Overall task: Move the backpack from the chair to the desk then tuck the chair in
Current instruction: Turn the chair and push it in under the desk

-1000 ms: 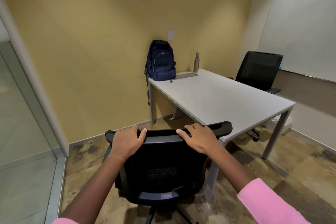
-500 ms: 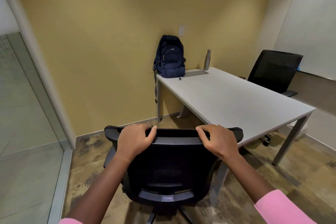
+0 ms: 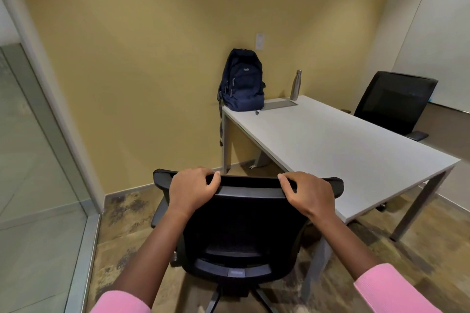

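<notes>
A navy backpack stands upright on the far left corner of the white desk, leaning on the yellow wall, one strap hanging over the desk edge. A black mesh office chair stands in front of me, its back toward me, beside the desk's near corner. My left hand grips the top rail of the chair back on the left. On the right side of the same rail my right hand is closed. The seat is hidden behind the chair back.
A steel bottle stands at the desk's back edge beside a grey cable flap. A second black chair sits on the desk's far side. A glass partition bounds the left. A desk leg stands right of my chair.
Both hands have curled tighter over the chair's top rail. The view has drifted so the desk and backpack sit further right; the chair stays close to the desk's corner.
</notes>
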